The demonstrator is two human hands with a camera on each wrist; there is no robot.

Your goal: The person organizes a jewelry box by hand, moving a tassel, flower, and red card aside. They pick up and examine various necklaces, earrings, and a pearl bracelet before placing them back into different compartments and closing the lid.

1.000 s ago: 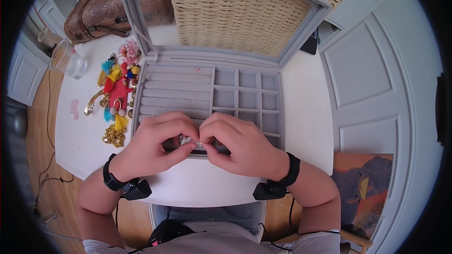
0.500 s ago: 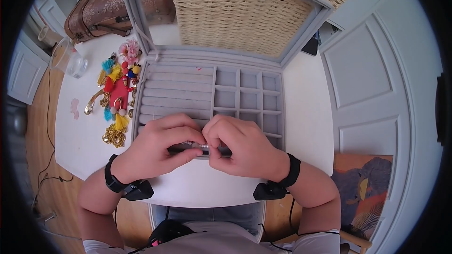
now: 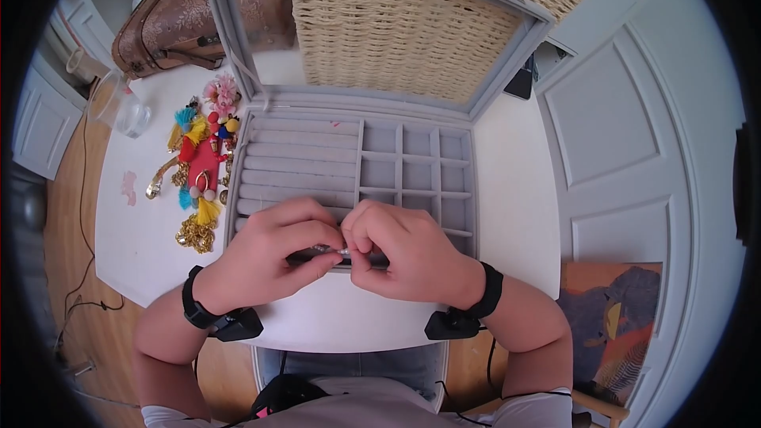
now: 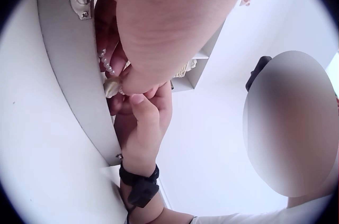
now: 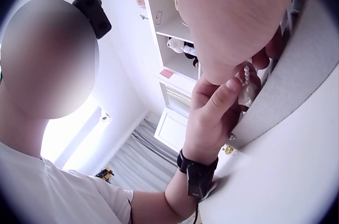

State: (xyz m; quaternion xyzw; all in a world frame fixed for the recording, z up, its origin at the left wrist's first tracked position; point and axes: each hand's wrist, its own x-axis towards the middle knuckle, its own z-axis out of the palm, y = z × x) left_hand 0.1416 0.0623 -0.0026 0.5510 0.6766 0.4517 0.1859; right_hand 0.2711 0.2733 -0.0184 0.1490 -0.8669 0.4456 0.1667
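A small strand of pearl beads (image 4: 108, 65) with a pale, shiny piece (image 4: 111, 87) on it is held at the front of a grey jewellery box (image 3: 297, 152). My left hand (image 3: 265, 257) pinches the strand between thumb and fingers. The right hand (image 3: 412, 257) meets it fingertip to fingertip and pinches the other end of the beads. In the right wrist view the pearl strand (image 5: 246, 73) hangs beside the left thumb. Much of it is hidden inside the fingers. Ring rolls fill the box's left side, small square compartments its right.
The box's clear lid (image 3: 396, 32) stands raised behind, a woven basket (image 3: 380, 24) beyond it. Colourful jewellery with tassels and gold chains (image 3: 196, 234) lies left of the box. Clear cups (image 3: 132, 120) and a brown patterned case (image 3: 186, 20) stand farther back.
Both hands have shifted slightly to the right and nearer the body. The beads, bunched by the left fingertips earlier, now show as a short line between the two hands.
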